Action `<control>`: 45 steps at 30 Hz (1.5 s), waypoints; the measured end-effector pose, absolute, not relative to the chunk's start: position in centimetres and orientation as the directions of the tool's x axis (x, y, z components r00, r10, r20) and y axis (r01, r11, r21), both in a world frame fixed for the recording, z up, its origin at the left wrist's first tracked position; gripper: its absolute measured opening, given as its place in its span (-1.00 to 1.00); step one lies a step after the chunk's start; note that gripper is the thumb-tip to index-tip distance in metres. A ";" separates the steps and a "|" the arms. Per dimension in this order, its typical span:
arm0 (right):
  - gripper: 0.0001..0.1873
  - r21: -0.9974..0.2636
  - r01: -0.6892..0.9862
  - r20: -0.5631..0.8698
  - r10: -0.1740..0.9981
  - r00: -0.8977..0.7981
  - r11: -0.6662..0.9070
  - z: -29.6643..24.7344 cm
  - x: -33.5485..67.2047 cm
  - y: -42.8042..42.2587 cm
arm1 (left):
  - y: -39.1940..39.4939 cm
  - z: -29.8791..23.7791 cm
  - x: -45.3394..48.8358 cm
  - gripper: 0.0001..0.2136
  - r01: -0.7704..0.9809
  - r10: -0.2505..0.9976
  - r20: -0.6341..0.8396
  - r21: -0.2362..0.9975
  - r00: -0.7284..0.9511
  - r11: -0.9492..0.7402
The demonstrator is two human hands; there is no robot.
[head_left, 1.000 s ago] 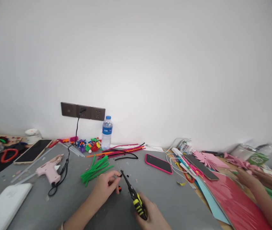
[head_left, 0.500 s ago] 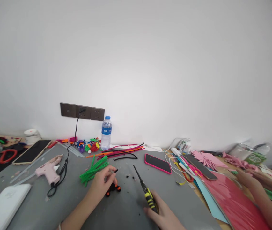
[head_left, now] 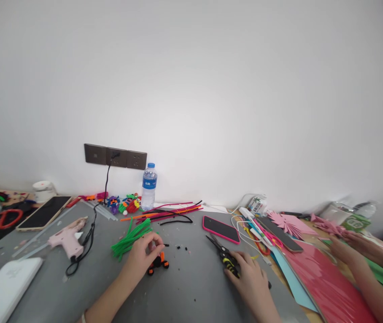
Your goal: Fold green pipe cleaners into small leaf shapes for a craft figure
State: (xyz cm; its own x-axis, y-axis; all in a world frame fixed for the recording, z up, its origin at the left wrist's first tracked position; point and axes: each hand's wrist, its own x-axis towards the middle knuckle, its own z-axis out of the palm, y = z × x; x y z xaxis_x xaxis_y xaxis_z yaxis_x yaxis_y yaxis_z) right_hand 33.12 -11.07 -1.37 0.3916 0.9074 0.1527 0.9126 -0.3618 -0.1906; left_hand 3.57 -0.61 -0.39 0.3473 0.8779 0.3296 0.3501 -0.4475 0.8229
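A small orange-and-black pipe-cleaner figure (head_left: 158, 263) stands on the grey bench (head_left: 184, 296), near the front middle. The left hand (head_left: 140, 258) curls over it, its fingers (head_left: 154, 246) closed on the figure's top. Black offcuts (head_left: 182, 247) lie just beside it and green pipe cleaners (head_left: 131, 237) lie behind. The step in hand looks like shaping the figure by fingertip, which needs a fine, steady pinch. Well apart, the right hand (head_left: 251, 279) lies over the handles of the cutters (head_left: 224, 255), which are flat on the bench; I cannot tell whether it grips them or only rests there.
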 end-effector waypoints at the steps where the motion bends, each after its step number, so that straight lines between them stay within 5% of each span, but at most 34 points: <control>1: -0.68 -0.220 0.916 0.208 0.901 0.381 -0.337 -1.5 32.6 -10.8 | -0.5 -0.6 3.6 -0.86 0.348 0.876 0.333 0.822 0.348 -0.450; 4: -0.72 -0.382 0.911 0.365 0.880 0.304 -0.156 -1.6 29.6 -10.0 | -0.3 -1.1 3.6 -0.86 0.340 0.867 0.319 0.824 0.382 -0.453; 7: -0.75 -0.617 0.777 0.326 0.939 0.107 0.126 -1.1 25.3 -9.0 | -0.3 -1.3 3.6 -0.85 0.338 0.863 0.291 0.831 0.413 -0.441; 10: -0.75 -0.718 0.655 0.298 0.954 -0.015 0.235 -0.4 21.4 -8.2 | -0.3 -1.2 3.6 -0.85 0.327 0.856 0.280 0.836 0.435 -0.440; 17: -0.88 -0.699 0.652 0.430 0.901 0.054 0.294 0.1 21.8 -5.5 | -0.6 -0.7 3.4 -0.83 0.305 0.848 0.296 0.839 0.439 -0.451; 24: -0.84 -0.474 0.864 0.229 0.924 0.307 -0.170 0.6 28.8 -0.8 | 1.4 -0.6 1.0 -0.72 0.386 0.924 0.340 0.840 0.173 -0.381; 39: -0.83 -0.446 0.883 0.107 0.970 0.216 -0.147 -1.8 23.2 8.4 | 2.6 -0.9 -0.1 -0.61 0.354 0.942 0.327 0.874 0.081 -0.334; 45: -0.82 -0.546 0.837 0.031 0.999 -0.006 0.022 -0.8 26.1 6.3 | 2.6 -1.2 -0.2 -0.61 0.336 0.948 0.303 0.887 0.096 -0.317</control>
